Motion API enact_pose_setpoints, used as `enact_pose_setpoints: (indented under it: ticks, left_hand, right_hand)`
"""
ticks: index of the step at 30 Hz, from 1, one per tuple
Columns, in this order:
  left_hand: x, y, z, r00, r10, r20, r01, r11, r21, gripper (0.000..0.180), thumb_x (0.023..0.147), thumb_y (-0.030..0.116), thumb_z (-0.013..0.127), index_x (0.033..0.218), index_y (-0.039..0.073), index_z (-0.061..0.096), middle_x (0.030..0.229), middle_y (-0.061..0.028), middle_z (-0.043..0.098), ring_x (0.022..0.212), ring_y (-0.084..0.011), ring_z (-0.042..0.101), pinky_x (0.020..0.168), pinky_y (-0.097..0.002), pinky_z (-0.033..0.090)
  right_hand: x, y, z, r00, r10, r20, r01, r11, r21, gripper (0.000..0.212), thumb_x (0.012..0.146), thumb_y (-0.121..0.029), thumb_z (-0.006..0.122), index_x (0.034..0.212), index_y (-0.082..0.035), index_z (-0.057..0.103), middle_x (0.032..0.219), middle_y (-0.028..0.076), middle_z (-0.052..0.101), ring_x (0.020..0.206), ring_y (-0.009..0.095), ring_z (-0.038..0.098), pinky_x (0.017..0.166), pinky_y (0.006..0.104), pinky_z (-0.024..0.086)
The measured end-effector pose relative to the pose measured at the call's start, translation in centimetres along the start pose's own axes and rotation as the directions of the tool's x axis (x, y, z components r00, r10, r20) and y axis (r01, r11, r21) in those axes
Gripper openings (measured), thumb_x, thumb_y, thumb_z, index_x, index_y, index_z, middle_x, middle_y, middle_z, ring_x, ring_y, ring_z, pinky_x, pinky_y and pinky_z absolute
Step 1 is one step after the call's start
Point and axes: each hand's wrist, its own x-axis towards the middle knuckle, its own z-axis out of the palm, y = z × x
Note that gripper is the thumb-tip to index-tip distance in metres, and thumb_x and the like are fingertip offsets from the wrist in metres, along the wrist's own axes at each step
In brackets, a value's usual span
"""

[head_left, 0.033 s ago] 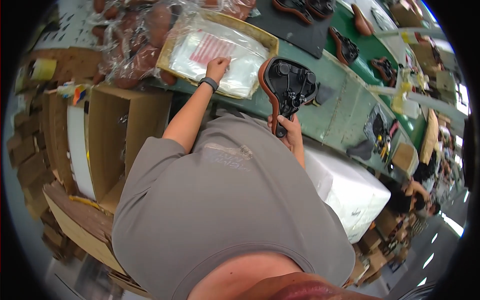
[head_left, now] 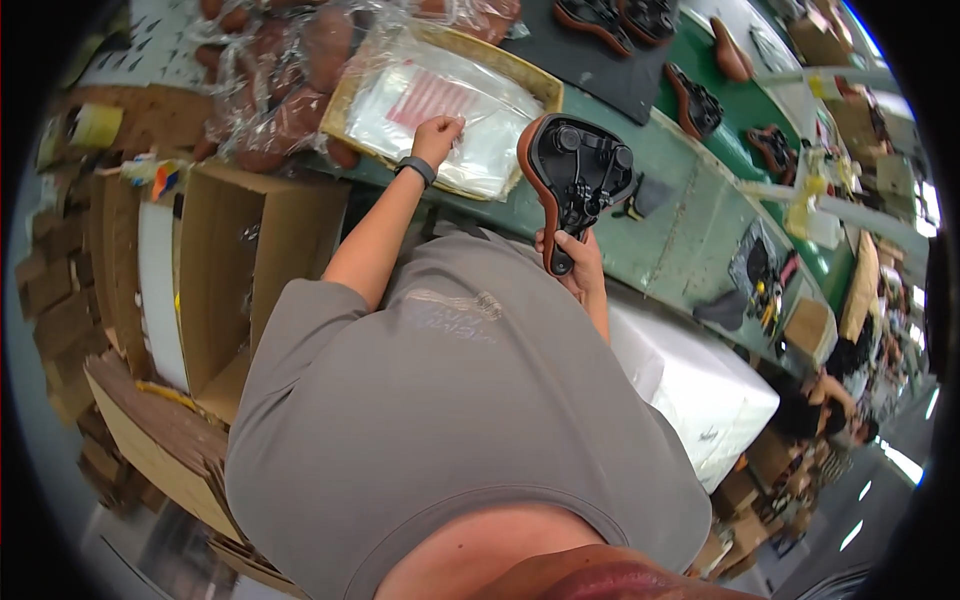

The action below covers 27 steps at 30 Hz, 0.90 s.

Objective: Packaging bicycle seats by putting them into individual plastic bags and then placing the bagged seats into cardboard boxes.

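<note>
My right hand grips a bicycle saddle by its narrow nose, which points toward me. The saddle's black underside, with rails and two round springs, faces up, and a brown cover shows along its edge. My left hand, with a dark band at the wrist, is closed in a pinch at the top of a stack of clear plastic bags. Red print shows on the uppermost bag. The bags lie in a shallow yellowish box on the green bench. The pinched bit of film is mostly hidden by the fingers.
Brown saddles in clear plastic are heaped left of the box. More saddles lie on the green surface at the far right. A cardboard carton stands at my left, a white wrapped block at my right. Hand tools lie farther right.
</note>
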Motion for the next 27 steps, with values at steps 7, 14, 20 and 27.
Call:
enact_pose_setpoints:
  ticks: [7, 14, 20, 27]
  left_hand:
    - [-13.0, 8.8, -3.7, 0.951, 0.31, -0.013, -0.264, 0.831, 0.489, 0.03, 0.113, 0.024, 0.064, 0.117, -0.002, 0.079, 0.1, -0.0156, 0.08, 0.093, -0.0251, 0.078, 0.087, -0.0385, 0.059]
    - [-23.0, 6.8, -3.9, 0.966, 0.151, -0.209, -0.167, 0.984, -0.062, 0.012, 0.103, 0.009, 0.075, 0.102, -0.003, 0.074, 0.09, -0.0048, 0.077, 0.082, -0.0094, 0.07, 0.075, -0.0291, 0.057]
    - [-29.2, 7.8, -11.9, 0.952, 0.154, -0.266, -0.081, 0.96, 0.266, 0.028, 0.095, 0.02, 0.087, 0.105, -0.004, 0.076, 0.091, -0.0048, 0.078, 0.077, -0.0115, 0.067, 0.069, -0.0305, 0.053]
    - [-31.8, 3.2, -24.0, 0.899, 0.044, -0.435, -0.2, 0.926, -0.319, 0.022, 0.106, 0.018, 0.071, 0.107, -0.004, 0.076, 0.089, -0.0063, 0.078, 0.077, -0.0137, 0.073, 0.073, -0.0313, 0.06]
  right_hand:
    - [6.1, -2.2, 1.3, 0.897, 0.203, 0.392, -0.171, 0.978, -0.116, 0.055, 0.09, -0.005, 0.081, 0.14, 0.004, 0.061, 0.121, 0.02, 0.076, 0.107, 0.033, 0.079, 0.09, 0.0437, 0.069]
    - [7.3, 2.5, 11.6, 0.763, 0.461, 0.452, -0.386, 0.887, -0.253, 0.059, 0.094, -0.004, 0.077, 0.148, 0.004, 0.053, 0.126, 0.022, 0.074, 0.104, 0.033, 0.08, 0.092, 0.044, 0.07]
    - [5.9, 6.4, 18.8, 0.732, 0.519, 0.442, -0.316, 0.833, -0.454, 0.051, 0.095, -0.009, 0.078, 0.141, 0.003, 0.061, 0.111, 0.022, 0.078, 0.093, 0.029, 0.079, 0.087, 0.0381, 0.068]
    - [4.1, 11.9, 28.7, 0.689, 0.603, 0.403, -0.375, 0.772, -0.514, 0.061, 0.093, -0.005, 0.079, 0.147, 0.004, 0.054, 0.118, 0.021, 0.075, 0.097, 0.032, 0.079, 0.085, 0.0422, 0.07]
